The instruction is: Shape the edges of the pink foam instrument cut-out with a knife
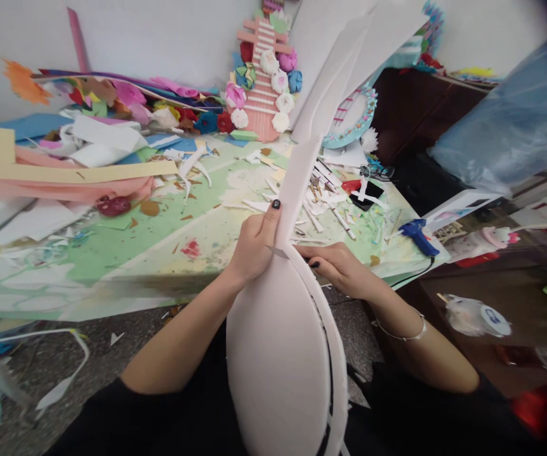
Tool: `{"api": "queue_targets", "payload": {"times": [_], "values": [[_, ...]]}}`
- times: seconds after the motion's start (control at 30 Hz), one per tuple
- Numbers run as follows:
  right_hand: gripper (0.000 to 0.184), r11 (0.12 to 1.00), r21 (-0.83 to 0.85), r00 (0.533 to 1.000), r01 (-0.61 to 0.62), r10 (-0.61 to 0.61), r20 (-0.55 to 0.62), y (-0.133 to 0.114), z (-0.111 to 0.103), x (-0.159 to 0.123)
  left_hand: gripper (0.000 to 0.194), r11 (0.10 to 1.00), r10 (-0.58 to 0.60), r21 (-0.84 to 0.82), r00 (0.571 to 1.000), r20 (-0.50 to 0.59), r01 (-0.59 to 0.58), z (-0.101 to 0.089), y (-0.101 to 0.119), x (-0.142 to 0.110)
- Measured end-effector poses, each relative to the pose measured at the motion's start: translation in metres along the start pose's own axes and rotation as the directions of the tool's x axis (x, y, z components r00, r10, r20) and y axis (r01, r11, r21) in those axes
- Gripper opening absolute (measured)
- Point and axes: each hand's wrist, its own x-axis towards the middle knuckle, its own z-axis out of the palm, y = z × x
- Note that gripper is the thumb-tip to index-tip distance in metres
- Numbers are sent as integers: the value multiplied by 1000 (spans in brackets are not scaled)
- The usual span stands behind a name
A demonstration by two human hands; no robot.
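A large white foam sheet (278, 354) with a rounded body and a long neck stands upright before me, its lower end close to my lap. My left hand (256, 244) grips it where the neck meets the body, thumb along the neck. From the right, my right hand (342, 269) is closed around a small knife (280, 252); its thin blade shows across the foam at the base of the neck, its handle mostly hidden by my fingers. A curved foam strip (334, 354) runs along the body's right side, parted from it by a dark gap.
A paint-stained table (159, 247) holds foam scraps, pens and a blue glue gun (418, 237) at the right. Behind stand a pink lute-shaped piece with paper flowers (261, 95) and a round blue-rimmed piece (373, 104). Coloured sheets (126, 183) pile up at left.
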Motion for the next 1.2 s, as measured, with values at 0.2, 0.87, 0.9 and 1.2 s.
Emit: {"api": "queue_targets", "payload": {"times": [0.2,0.87,0.9,1.2], "values": [[54,995,71,998,-63,64,-15,-1,0,-3,51,970,114,218,993,-14,-109,-4,1,7],[61,966,219,984,-136,157,-79,14,19,-24,48,892,116,442,993,-14,-98,1,-2,8],[60,963,226,982,-145,168,-85,14,20,-25,48,883,105,461,994,-15,-87,0,-2,8],[52,884,404,954,-234,289,-81,14,28,-29,49,823,44,567,999,1,-37,-1,-5,16]]}}
